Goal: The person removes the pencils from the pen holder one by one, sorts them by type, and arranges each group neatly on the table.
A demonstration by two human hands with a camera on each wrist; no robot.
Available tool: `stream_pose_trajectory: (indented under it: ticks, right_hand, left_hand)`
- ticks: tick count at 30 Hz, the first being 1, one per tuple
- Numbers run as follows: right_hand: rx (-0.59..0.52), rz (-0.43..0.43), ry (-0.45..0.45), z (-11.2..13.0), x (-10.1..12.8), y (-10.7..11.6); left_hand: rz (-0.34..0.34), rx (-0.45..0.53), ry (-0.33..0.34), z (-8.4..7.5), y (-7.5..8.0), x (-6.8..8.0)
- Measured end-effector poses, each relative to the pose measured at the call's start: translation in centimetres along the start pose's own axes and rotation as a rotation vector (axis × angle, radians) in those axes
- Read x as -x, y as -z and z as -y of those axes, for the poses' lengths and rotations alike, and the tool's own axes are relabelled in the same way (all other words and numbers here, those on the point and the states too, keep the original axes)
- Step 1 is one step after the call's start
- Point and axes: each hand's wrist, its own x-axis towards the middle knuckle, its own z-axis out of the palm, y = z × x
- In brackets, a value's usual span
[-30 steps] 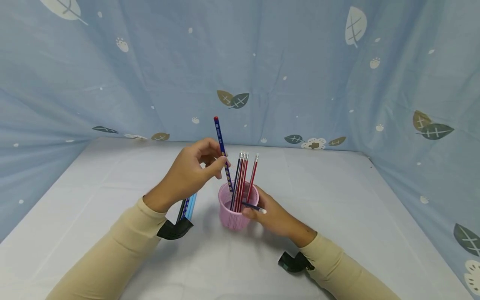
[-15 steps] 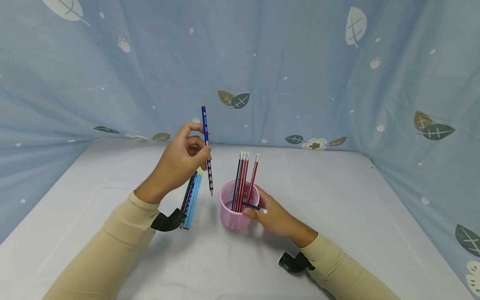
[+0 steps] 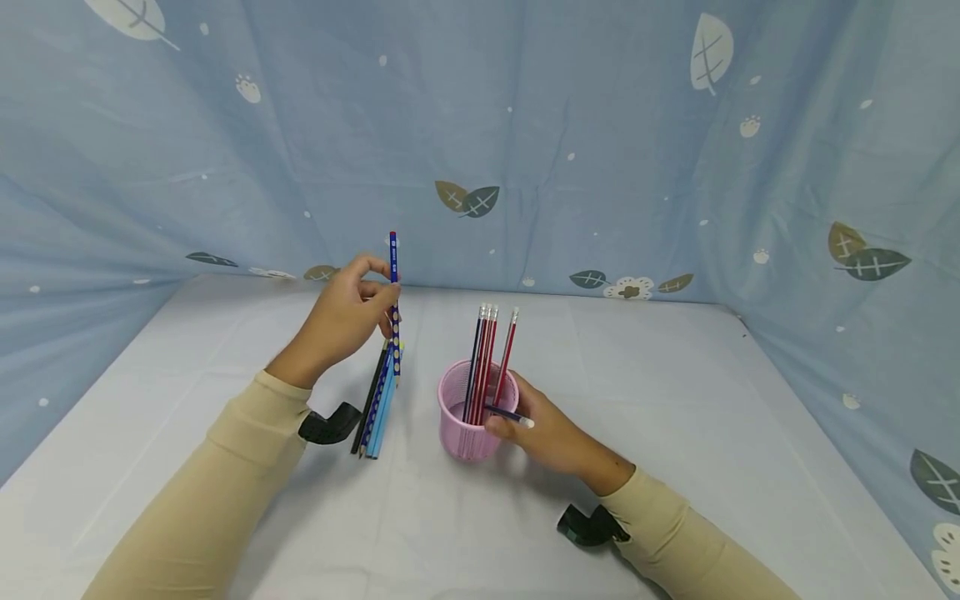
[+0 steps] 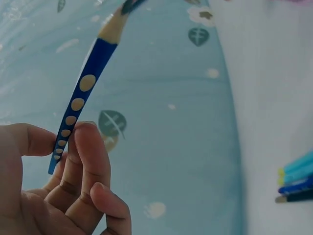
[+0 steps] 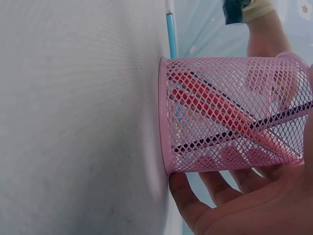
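Observation:
My left hand [image 3: 347, 310] pinches a dark blue pencil [image 3: 394, 267] between thumb and fingers. This pencil has a row of tan dots and a red end, and stands upright with its sharpened tip down. Behind and below it, several pencils [image 3: 380, 408] in light blue, dark blue and black lie side by side on the table. My right hand [image 3: 551, 429] holds the side of a pink mesh pencil cup [image 3: 468, 442], fingers around the far side and thumb at the near rim. Inside the cup stand several red and dark pencils [image 3: 483, 367]; one dark, white-ended pencil [image 3: 513, 415] leans out toward the thumb.
A white cloth-covered table [image 3: 675, 400] spreads beneath both hands. A blue curtain [image 3: 600, 150] printed with leaves closes off the back and sides. Dark bands [image 3: 330, 425] sit at the wrists.
My left hand has drawn the dotted pencil away from above the cup, leftward over the lying pencils, and it now stands straighter. My right hand and the cup have stayed in place.

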Motion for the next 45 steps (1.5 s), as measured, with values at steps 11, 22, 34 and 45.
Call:
stream_pose_trajectory:
  ticks: [11, 22, 34, 45]
  right_hand:
    - [-0.002, -0.001, -0.009, 0.0, 0.0, 0.0]
    - [-0.014, -0.001, -0.001, 0.1, 0.2, 0.0]
    - [-0.015, -0.001, -0.002, 0.1, 0.1, 0.0]
    - [0.001, -0.004, -0.006, 0.2, 0.0, 0.0]
  left_hand:
    - [0.044, -0.126, 0.136, 3.0, 0.8, -1.1]
    - [0.231, -0.257, 0.257, 6.5, 1.2, -1.9]
    - [0.395, -0.316, 0.287, 8.1, 1.0, -1.8]
    - [0.478, -0.277, 0.345, 8.0, 0.6, -1.4]
